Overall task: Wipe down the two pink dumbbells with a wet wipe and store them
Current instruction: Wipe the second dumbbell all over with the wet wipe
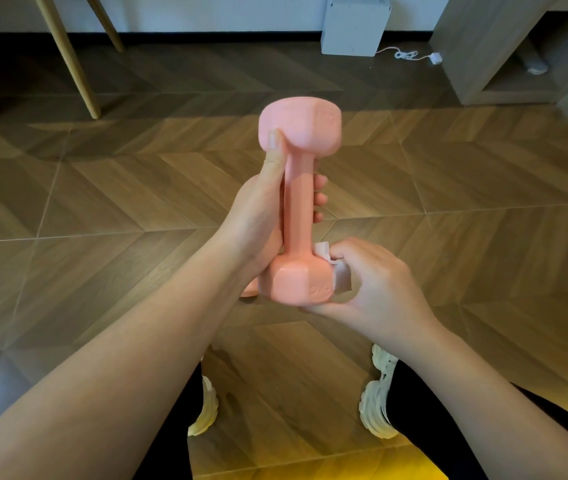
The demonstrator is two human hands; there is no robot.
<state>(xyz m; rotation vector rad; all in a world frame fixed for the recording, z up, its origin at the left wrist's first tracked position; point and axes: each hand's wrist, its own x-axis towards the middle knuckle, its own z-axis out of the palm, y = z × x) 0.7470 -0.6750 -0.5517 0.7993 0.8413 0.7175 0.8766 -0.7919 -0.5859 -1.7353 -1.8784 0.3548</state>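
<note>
Gripping the dumbbell [297, 202] by its handle, the left hand [258, 216] holds it upright while right-hand [376, 289] fingers [339, 252] pinch a wipe [339, 271] against its lower head.

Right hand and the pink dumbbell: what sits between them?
A folded white wipe, which the right hand presses against the dumbbell at its lower end, seen in the head view.

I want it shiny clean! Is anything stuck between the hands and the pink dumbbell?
Only the wet wipe, which the right hand holds against the near head of the dumbbell. The left hand grips the handle directly. Nothing else visible is in the way.
</note>
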